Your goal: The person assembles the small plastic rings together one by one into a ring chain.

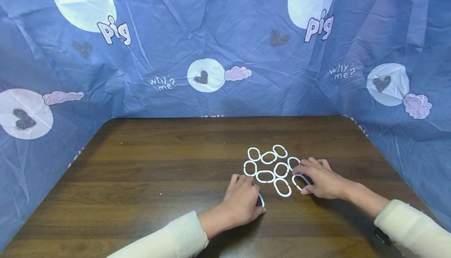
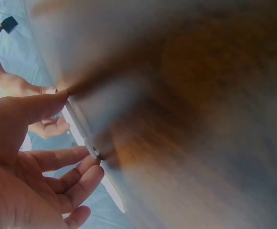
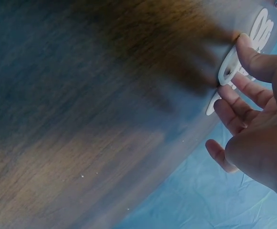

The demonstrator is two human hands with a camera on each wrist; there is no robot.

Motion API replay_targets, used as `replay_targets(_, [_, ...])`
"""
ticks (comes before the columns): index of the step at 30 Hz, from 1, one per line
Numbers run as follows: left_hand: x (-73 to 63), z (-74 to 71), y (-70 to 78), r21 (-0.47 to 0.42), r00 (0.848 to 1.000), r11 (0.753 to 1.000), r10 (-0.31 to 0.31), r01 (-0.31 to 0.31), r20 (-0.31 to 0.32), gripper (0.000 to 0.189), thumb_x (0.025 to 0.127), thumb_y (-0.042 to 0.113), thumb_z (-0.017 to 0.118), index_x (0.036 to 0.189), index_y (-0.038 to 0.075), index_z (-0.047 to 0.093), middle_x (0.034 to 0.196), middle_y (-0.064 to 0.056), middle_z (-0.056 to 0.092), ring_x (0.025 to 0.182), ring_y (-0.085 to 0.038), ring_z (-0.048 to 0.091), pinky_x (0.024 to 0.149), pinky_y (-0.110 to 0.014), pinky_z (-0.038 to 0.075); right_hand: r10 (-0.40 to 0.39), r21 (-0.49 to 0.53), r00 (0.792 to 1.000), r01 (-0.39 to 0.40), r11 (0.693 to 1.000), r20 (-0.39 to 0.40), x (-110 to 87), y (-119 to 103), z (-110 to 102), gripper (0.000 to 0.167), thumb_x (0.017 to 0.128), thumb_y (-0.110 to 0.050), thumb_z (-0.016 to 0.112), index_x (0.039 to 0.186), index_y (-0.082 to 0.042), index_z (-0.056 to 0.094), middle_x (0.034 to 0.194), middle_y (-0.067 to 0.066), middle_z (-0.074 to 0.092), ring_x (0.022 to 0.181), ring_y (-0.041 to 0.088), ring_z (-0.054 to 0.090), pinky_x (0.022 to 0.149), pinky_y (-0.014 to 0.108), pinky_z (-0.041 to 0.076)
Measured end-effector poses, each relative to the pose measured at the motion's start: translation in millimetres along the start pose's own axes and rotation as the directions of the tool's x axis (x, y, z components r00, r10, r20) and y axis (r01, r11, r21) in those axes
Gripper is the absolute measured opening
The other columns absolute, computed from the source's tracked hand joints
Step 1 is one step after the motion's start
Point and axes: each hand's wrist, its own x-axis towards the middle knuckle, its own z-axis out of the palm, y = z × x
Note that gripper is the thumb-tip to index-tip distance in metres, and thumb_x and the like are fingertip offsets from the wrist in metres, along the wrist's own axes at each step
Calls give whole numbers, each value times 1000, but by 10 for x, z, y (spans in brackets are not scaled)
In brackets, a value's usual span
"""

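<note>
My left hand (image 1: 241, 201) is low over the table at the near side of a cluster of white oval rings, each with a small gap, like shower curtain rings. It holds one ring (image 1: 262, 200) between thumb and fingertips, the hand hiding most of it; the left wrist view shows the grip along the white edge (image 2: 78, 126). On the cluster's right, my right hand (image 1: 322, 179) spans another ring (image 1: 293, 181), thumb at its near end and fingers at its far end. A farther ring (image 1: 288, 162) lies partly behind the right fingers.
Several more rings lie flat and close together between the hands, among them a wide oval (image 1: 265, 182) and a slanted one (image 1: 278, 192). The brown wooden table (image 1: 141, 195) ends at a blue printed cloth (image 1: 211, 27) behind and at both sides.
</note>
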Motion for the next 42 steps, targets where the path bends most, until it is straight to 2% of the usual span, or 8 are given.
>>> replay_targets(12, [17,-64,-22,-60,997,996,-66,69,46,40,73,52,74,80,13,69,86,1,55,88,-18,51,83,-36,32,-82,-25,996,81,996,-42,14,1,54,40,64,-18,82,100,-15,64,97,-5,58,97,20,51,90,53,30])
replay_targets(21, [36,-156,-75,-131,994,985,-109,111,21,36,72,54,75,73,18,69,81,5,55,83,-15,52,86,-37,34,-204,-114,966,187,976,-159,43,42,102,39,53,-22,81,89,-16,67,87,-8,58,87,14,51,88,51,32])
replay_targets(28, [55,-268,-223,-300,981,935,-190,192,36,43,72,53,75,90,14,75,81,6,65,82,-12,57,86,-38,35,-219,-92,956,204,975,-196,78,3,63,41,53,-23,81,91,-17,68,88,-8,60,88,12,51,88,47,31])
replay_targets(31, [51,-330,-339,-422,962,865,-262,272,83,45,72,53,75,92,13,75,78,8,64,78,-10,57,85,-38,36,-210,-49,952,204,978,-224,104,-40,11,41,55,-21,81,94,-17,68,88,-8,60,88,12,51,86,45,32])
replay_targets(33, [46,-366,-421,-523,942,786,-311,330,126,42,72,51,75,91,13,74,76,9,65,75,-11,57,82,-36,39,-195,-4,948,201,980,-250,132,-76,-28,41,57,-19,81,95,-15,68,87,-9,59,86,12,50,84,43,32])
replay_targets(35, [42,-391,-503,-621,920,685,-351,380,176,38,73,50,75,87,15,74,76,9,67,76,-11,58,78,-33,42,-170,54,947,191,980,-274,167,-113,-62,40,59,-17,81,97,-15,68,86,-8,60,85,12,50,85,42,32])
replay_targets(39, [38,-420,-629,-783,872,434,-408,446,270,36,76,46,76,83,10,74,77,2,66,78,-13,57,73,-30,45,-95,192,947,159,968,-307,246,-189,-107,39,62,-14,81,100,-13,68,86,-5,62,84,14,52,85,40,30])
replay_targets(42, [33,-429,-687,-836,846,298,-432,461,312,38,77,45,75,87,8,74,83,-3,67,81,-16,59,80,-33,43,-48,258,944,138,956,-326,288,-237,-128,40,64,-13,80,102,-11,68,87,-4,63,84,16,53,84,38,31])
